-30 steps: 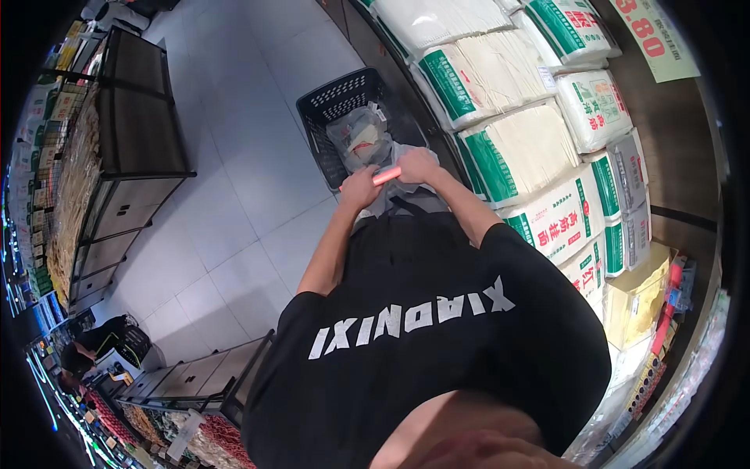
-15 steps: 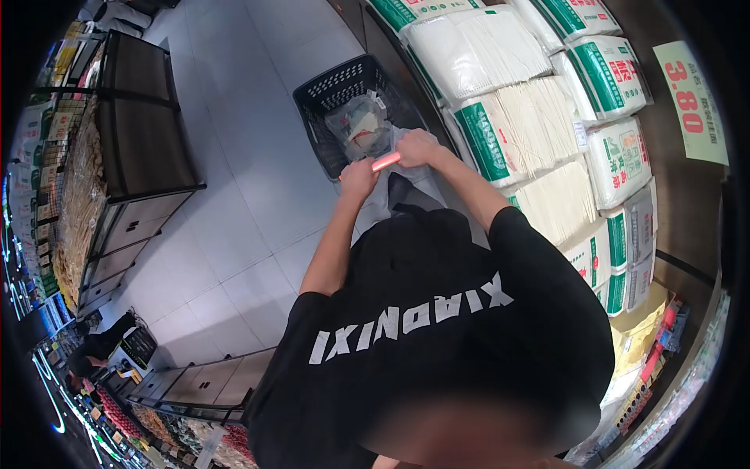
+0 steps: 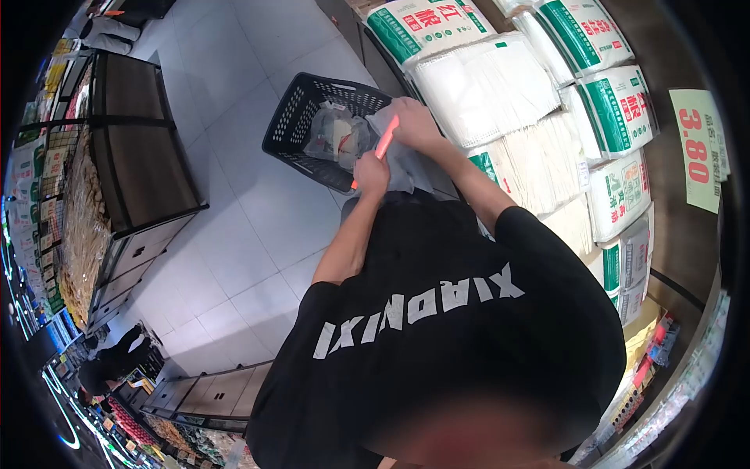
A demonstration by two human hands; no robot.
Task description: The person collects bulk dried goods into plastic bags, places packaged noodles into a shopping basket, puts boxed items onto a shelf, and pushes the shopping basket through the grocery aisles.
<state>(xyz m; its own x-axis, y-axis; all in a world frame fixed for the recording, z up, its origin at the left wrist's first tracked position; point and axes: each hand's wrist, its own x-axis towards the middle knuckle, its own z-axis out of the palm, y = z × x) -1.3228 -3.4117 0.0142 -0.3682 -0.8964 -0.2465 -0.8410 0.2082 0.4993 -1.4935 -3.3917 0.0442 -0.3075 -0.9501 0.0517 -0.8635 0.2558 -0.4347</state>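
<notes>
A dark shopping basket (image 3: 283, 129) with perforated sides is in front of my body, over the tiled floor. My left hand (image 3: 373, 173) is wrapped round the lower part of its orange-red handle (image 3: 385, 139). My right hand (image 3: 416, 125) is closed at the handle's upper end, farther forward and to the right. Inside the basket sits a clear plastic bag (image 3: 319, 139) with something whitish and a red band in it. More clear plastic (image 3: 402, 166) hangs below my right hand, by the basket's near side.
On my right, a shelf holds stacked packs of dried noodles (image 3: 488, 90) under a price sign (image 3: 695, 148) reading 3.80. To the left stands a dark display stand (image 3: 139, 148) with goods. One person (image 3: 117, 359) is at lower left, another (image 3: 109, 31) at upper left.
The basket has shifted left in view and turned, and the handle now slants more steeply. My right hand has moved up. The noodle shelf and price sign have slid lower in view.
</notes>
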